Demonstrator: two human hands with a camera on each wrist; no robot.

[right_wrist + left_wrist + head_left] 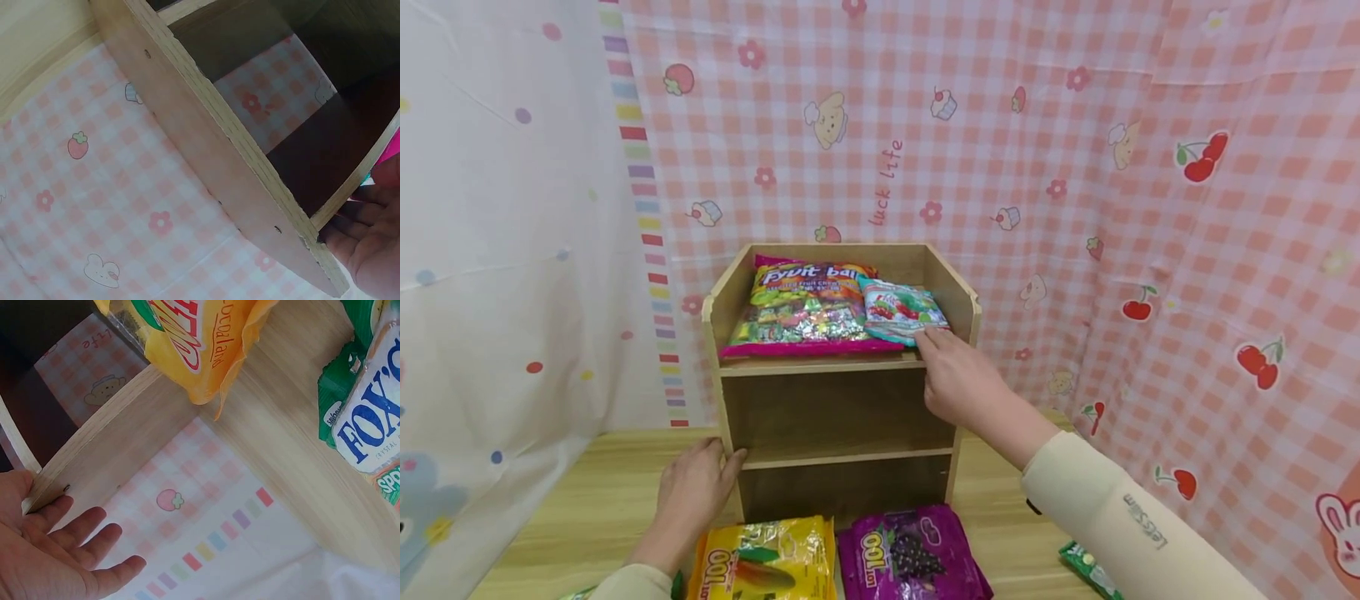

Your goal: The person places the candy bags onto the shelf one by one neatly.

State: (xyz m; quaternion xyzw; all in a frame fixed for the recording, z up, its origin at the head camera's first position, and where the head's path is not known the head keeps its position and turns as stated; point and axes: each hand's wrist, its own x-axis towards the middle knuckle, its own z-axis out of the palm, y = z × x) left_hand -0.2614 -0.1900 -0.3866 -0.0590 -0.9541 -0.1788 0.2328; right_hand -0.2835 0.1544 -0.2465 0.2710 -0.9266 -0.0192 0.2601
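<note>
A three-tier wooden shelf (842, 367) stands upright on the table. My right hand (958, 375) reaches to its top tier and pinches the front right edge of a small teal candy bag (898, 308) with red cherries printed on it. That bag lies partly over a large pink-edged bag of fruit chews (805, 312). In the right wrist view the right fingers (356, 228) are at the front edge of the top board, the bag mostly hidden. My left hand (696, 483) holds the shelf's left side panel (119, 437), thumb at the front edge and fingers along the outside.
Before the shelf lie a yellow mango candy bag (767, 558) and a purple candy bag (913, 554). A green-and-white FOX'S bag (369, 406) is on the table to the left, another green packet (1090, 571) to the right. Pink checked cloth (985, 125) hangs behind.
</note>
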